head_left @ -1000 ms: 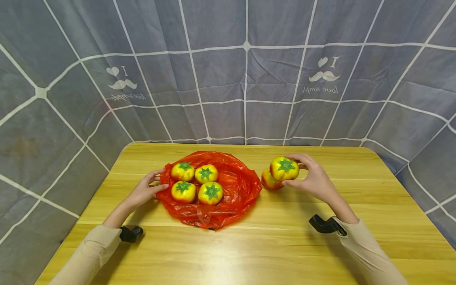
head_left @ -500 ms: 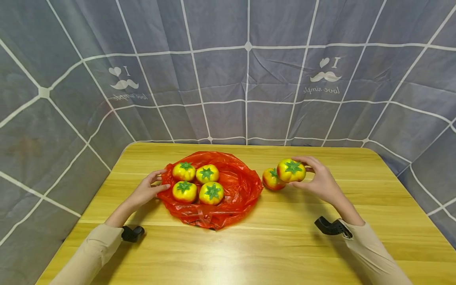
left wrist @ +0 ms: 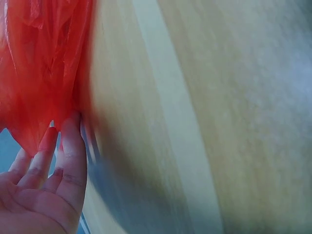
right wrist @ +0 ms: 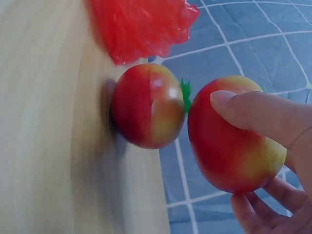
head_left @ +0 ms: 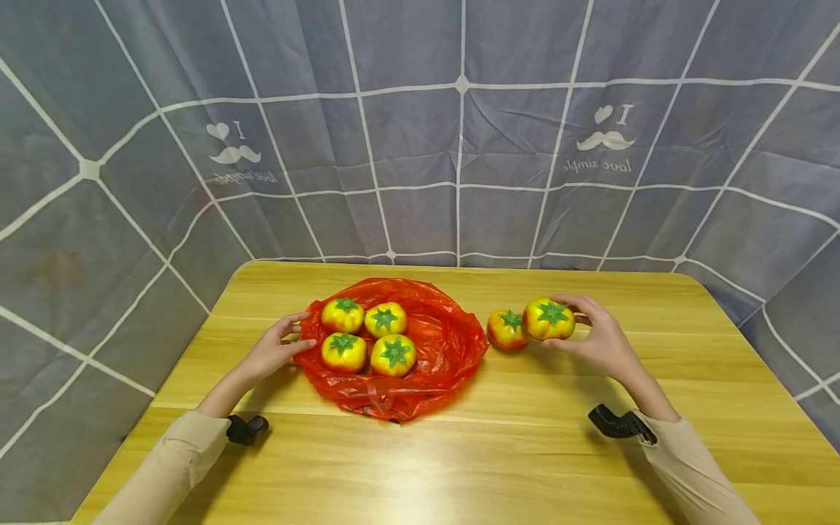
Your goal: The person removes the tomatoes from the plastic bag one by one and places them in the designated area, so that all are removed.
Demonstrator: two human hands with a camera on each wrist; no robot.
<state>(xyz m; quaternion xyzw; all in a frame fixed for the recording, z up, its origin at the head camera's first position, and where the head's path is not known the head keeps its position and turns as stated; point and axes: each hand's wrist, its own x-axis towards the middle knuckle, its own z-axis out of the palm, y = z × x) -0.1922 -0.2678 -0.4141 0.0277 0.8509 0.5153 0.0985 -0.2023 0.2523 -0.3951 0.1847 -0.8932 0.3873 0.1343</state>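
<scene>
A red plastic bag (head_left: 453, 343) lies spread open on the table, with several yellow-red tomatoes (head_left: 396, 355) with green leafy tops in its left part. My left hand (head_left: 275, 346) touches the bag's left rim, thumb and fingers apart; in the left wrist view its fingers (left wrist: 73, 151) reach fairly straight against the red film. To the right of the bag, my right hand (head_left: 604, 339) holds a tomato (head_left: 548, 319) between thumb and fingers, off the table. Another tomato (head_left: 507, 332) rests on the table between the bag and the held one, close beside it.
The wooden table (head_left: 420, 467) has its far edge just behind the bag. A grey curtain (head_left: 413, 138) with white lines hangs behind and at both sides. Black straps with camera mounts (head_left: 620, 423) sit at both wrists.
My right hand has moved right and slightly nearer with its tomato, away from the bag, so the tomato on the table shows more. My left hand stays at the bag's rim.
</scene>
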